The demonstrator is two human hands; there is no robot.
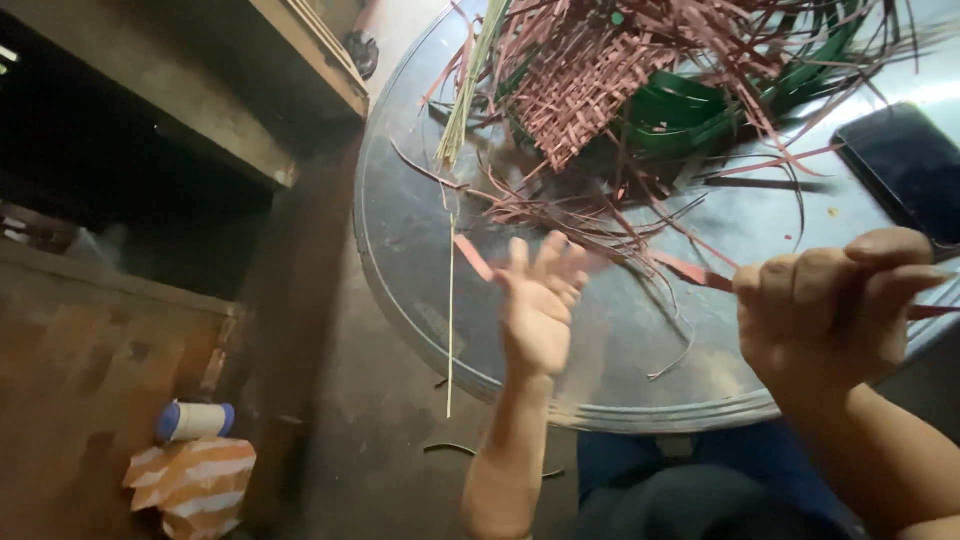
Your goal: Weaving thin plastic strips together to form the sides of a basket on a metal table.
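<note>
The round grey metal table [420, 230] fills most of the view, and its rim curves from the top middle down to the bottom right. On the far part of it lies a half-woven mat of reddish-brown flat strips [585, 80], with many loose strip ends going out from it in all directions. Just beside the mat, to its right, there is a bundle of dark green flat strips [680, 115], partly under the reddish ones. A bundle of thin pale straw-coloured stalks [470, 85] lies at the left edge of the mat, and one long stalk hangs down over the table rim. Near the right edge of the table lies a flat black rectangular phone [905, 165].

The right hand [835, 315] is closed in a fist over the near rim, and its thumb and fingers are clamped on a long reddish-brown strip [700, 272] that runs to the left across the table. The left hand [540, 300] is above the table with the fingers spread apart and it holds nothing; it is blurred, and its fingertips are near the same strip.

On the dark floor at the left stand a white spool with blue ends [195, 420] and, touching it from below, an orange-and-white striped bag [190, 480].
</note>
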